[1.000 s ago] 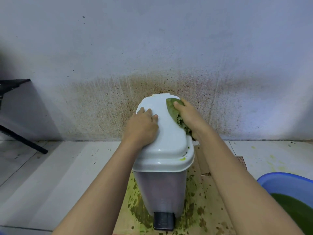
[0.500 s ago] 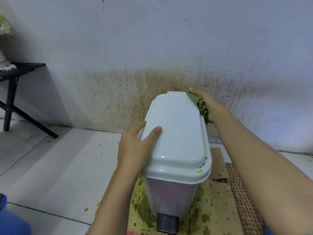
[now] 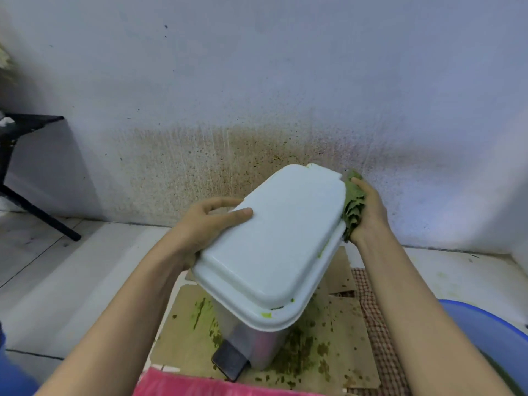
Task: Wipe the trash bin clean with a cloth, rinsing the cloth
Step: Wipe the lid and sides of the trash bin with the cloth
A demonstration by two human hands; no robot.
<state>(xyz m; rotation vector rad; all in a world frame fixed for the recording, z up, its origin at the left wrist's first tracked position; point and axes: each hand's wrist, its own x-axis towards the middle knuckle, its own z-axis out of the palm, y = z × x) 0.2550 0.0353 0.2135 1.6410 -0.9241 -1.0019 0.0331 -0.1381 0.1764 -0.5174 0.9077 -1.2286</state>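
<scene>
In the head view, a white trash bin [image 3: 271,252] stands with its lid closed on a sheet of cardboard [image 3: 177,338] spattered with green smears, close to a wall [image 3: 257,81] whose lower part is speckled brown. The bin's dark pedal [image 3: 228,364] points toward the lower left of the picture, and a small green blob [image 3: 266,315] sits on the front rim of the lid. The left hand [image 3: 200,227] grips the lid's left edge, thumb lying on top and fingers curled over the side. The right hand [image 3: 371,215] clutches a crumpled green cloth [image 3: 354,212] and presses it against the lid's far right edge; the lid hides part of the cloth. Right of the cardboard lies a checked mat [image 3: 374,324], and beyond it the rim of a blue basin [image 3: 491,338] shows behind the right forearm. On the far left a black metal stand [image 3: 17,167] rests on the pale tiled floor [image 3: 71,267]. A pink surface [image 3: 200,387] cuts across the bottom edge, covering the near end of the cardboard.
</scene>
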